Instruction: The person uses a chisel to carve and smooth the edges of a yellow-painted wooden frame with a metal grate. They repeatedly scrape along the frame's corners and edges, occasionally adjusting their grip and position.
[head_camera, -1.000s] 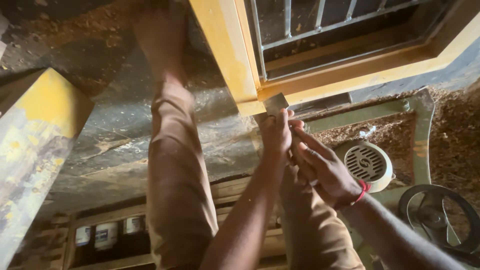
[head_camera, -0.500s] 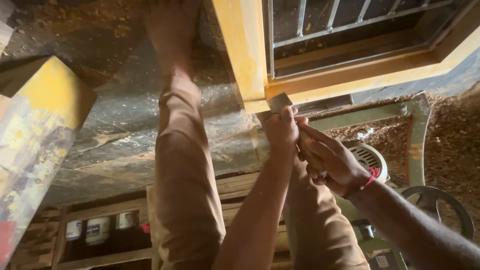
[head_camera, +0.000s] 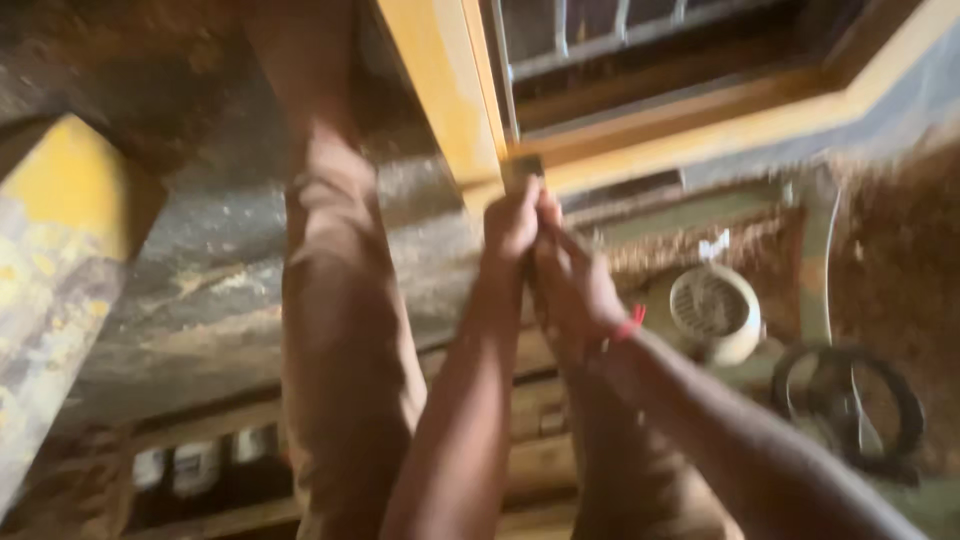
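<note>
Left hand (head_camera: 512, 222) and right hand (head_camera: 575, 290) both clenched on a small block (head_camera: 522, 172), pressed upward against the yellow frame (head_camera: 445, 90) corner; left nearer

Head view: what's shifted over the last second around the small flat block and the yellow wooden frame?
Little has changed. Both hands, left hand and right hand, keep their grip on the small flat block pressed at the corner of the yellow wooden frame. The picture has blurred and the view has shifted slightly. The round white fan and dark ring lie as before.
</note>
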